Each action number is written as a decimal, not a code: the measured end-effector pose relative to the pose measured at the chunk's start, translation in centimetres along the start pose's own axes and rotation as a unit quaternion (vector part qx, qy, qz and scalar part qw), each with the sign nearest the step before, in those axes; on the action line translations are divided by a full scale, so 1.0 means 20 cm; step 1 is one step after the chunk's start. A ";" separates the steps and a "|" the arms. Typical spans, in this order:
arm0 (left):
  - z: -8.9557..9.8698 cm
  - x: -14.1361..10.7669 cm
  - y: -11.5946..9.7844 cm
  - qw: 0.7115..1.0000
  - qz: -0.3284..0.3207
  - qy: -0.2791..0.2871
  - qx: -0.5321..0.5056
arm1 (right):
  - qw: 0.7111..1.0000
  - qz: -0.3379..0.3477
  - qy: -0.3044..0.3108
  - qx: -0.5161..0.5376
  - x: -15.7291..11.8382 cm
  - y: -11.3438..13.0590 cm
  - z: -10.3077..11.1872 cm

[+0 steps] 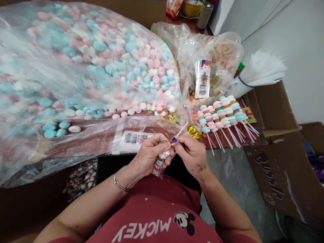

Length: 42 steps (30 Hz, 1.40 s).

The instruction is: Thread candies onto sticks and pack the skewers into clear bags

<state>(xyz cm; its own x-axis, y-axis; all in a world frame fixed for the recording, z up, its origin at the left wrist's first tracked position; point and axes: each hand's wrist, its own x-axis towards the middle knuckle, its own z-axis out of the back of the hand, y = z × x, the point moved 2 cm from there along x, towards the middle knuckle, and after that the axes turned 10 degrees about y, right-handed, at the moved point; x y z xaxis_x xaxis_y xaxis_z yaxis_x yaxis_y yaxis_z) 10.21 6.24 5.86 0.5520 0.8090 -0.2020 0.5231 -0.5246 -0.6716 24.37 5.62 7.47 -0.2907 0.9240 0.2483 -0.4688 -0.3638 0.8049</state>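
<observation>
A candy skewer in a printed clear wrapper point(159, 163) hangs head down in front of my shirt, its white stick point(182, 129) pointing up and right. My left hand point(152, 150) is closed round it, thumb and fingers at the wrapper's gathered neck. Against the same neck, my right hand point(193, 155) pinches the colourful end of the wrapper. Whether a tie is between the fingertips I cannot make out. Just beyond my right hand lies a bundle of gold twist ties point(194, 131). Unwrapped marshmallow skewers point(222, 113) lie in a row at the right, sticks toward me.
A huge clear bag of pink, blue and white marshmallows point(113, 64) covers the left. Loose marshmallows point(60, 128) lie before it. Behind are a bag of gummy rings point(222, 50), a stack of printed wrappers point(203, 79) and a tub of white sticks point(263, 69). Cardboard boxes point(272, 104) stand right.
</observation>
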 end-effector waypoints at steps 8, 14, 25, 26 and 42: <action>0.02 -0.01 0.02 0.997 -0.024 -0.067 0.023 | 0.991 -0.063 0.062 0.104 0.04 -0.04 -0.03; 0.03 0.00 0.00 0.991 -0.043 -0.118 0.051 | 0.999 -0.006 0.039 -0.034 0.02 -0.04 -0.04; 0.07 0.01 -0.03 0.985 0.025 -0.117 0.123 | 0.906 0.234 0.033 -0.352 0.03 0.04 -0.04; 0.08 0.01 -0.04 0.983 0.055 -0.108 0.141 | 0.893 0.265 0.059 -0.359 0.04 0.05 -0.03; 0.02 -0.02 -0.16 0.878 0.268 0.131 0.374 | 0.818 0.366 0.222 -0.385 0.04 0.19 0.07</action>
<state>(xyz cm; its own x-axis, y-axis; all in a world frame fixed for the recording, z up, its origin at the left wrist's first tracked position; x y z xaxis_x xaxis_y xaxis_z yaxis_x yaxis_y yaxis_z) 8.03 7.77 7.76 0.7699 0.3595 -0.5272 -0.3763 -0.4114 -0.8301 23.53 5.09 11.43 -0.9223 0.3546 0.1540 -0.3708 -0.9241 -0.0929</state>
